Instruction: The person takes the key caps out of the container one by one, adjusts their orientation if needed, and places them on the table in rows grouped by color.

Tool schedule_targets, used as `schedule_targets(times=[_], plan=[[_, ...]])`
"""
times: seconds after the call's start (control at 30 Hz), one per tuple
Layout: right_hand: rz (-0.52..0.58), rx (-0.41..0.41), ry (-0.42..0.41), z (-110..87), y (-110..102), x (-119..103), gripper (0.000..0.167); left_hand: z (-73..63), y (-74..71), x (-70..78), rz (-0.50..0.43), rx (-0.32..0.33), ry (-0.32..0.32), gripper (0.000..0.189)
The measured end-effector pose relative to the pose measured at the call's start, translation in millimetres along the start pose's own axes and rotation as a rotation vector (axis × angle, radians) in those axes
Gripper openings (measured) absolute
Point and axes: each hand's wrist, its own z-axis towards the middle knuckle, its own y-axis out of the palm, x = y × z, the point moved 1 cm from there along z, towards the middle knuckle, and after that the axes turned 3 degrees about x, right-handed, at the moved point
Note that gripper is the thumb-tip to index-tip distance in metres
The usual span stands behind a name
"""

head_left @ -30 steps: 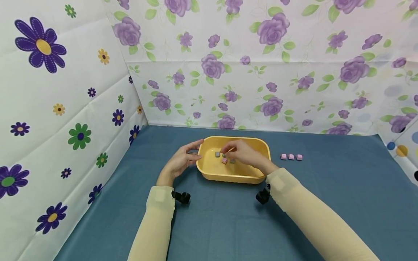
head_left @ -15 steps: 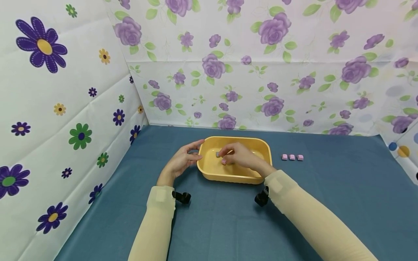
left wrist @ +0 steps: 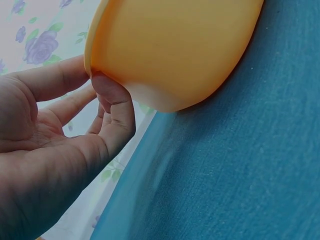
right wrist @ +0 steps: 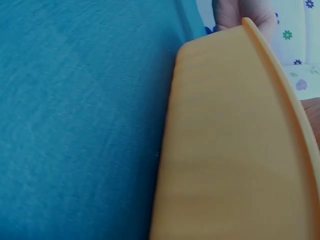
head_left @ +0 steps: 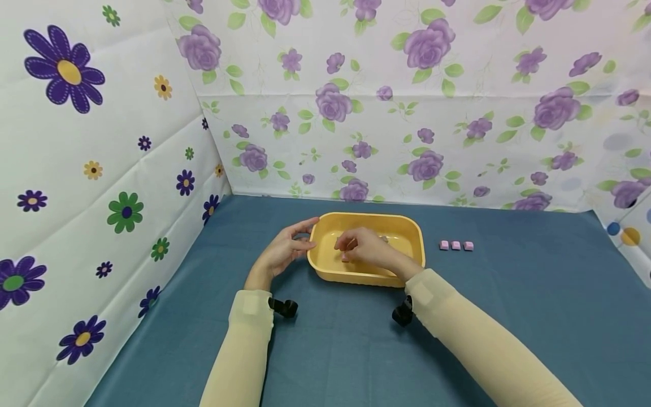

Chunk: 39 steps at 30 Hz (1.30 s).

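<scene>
A yellow plastic basin (head_left: 330,275) stands on the blue cloth. My left hand (head_left: 281,249) holds its left rim, and the left wrist view shows thumb and fingers at the basin's edge (left wrist: 89,47). Inside the basin my right hand (head_left: 367,247) is lowered with bent fingers. A small pink cube (head_left: 345,258) shows just below those fingers. Behind the hand a bit of a grey cube (head_left: 384,238) is visible. Whether the right fingertips pinch a cube is hidden. In the right wrist view the basin's outer wall (right wrist: 220,140) covers most of that hand.
Several pink cubes (head_left: 455,246) stand in a short row on the cloth, right of the basin. A flowered sheet (head_left: 381,141) rises behind the table, and another patterned sheet (head_left: 127,158) hangs at the left.
My right hand has shifted slightly left and toward me inside the basin, over the pink cube. The cubes near it are now mostly covered. The left hand keeps its place on the rim.
</scene>
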Motion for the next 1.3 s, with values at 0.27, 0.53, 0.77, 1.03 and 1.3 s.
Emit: schedule_targets(times=[0.27,0.53,0.77,1.03,1.3], plan=[[-0.071,-0.015,0.011,-0.2,8,2,0.021,0.9,1.8,1.2,0.007,-0.012,0.001,0.065],[-0.117,-0.028,0.004,-2.2,10,0,0.018,1.8,1.7,1.2,0.011,-0.020,0.001,0.065],[-0.144,0.017,-0.004,-2.9,7,0,0.018,0.9,1.9,0.3,0.014,-0.013,0.003,0.064],[-0.139,0.039,-0.017,-6.9,-1,-4,0.021,-0.9,1.8,0.0,0.001,-0.007,0.002,0.065],[-0.109,0.076,-0.055,-10.5,-14,0,0.024,0.1,-0.6,-0.9,0.001,-0.007,0.001,0.065]])
